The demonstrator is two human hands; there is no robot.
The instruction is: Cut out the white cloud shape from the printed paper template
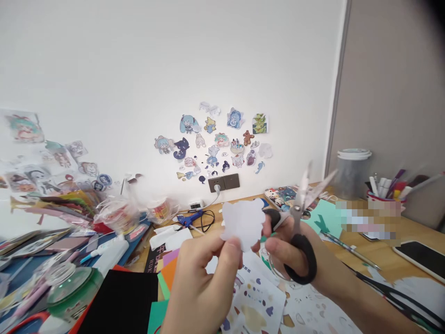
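A white paper cutout with a wavy edge point(243, 222) is pinched between the thumb and fingers of my left hand point(205, 278), its plain side towards me. My right hand point(287, 248) has its fingers through the black handles of a pair of scissors point(298, 208). The blades point upward and stand apart, away from the paper. Fingertips of my right hand come close to the cutout's right edge; whether they touch it, I cannot tell. Below both hands lies a printed sheet point(259, 297) with small coloured shapes.
Black paper point(121, 301) and coloured sheets lie at front left, beside a green jar point(74, 292). Behind sits a blue glue gun point(189, 218). A second pair of scissors point(392, 294), a pen point(351, 250) and a phone point(422, 260) are on the right. Character cutouts point(212, 155) cover part of the wall.
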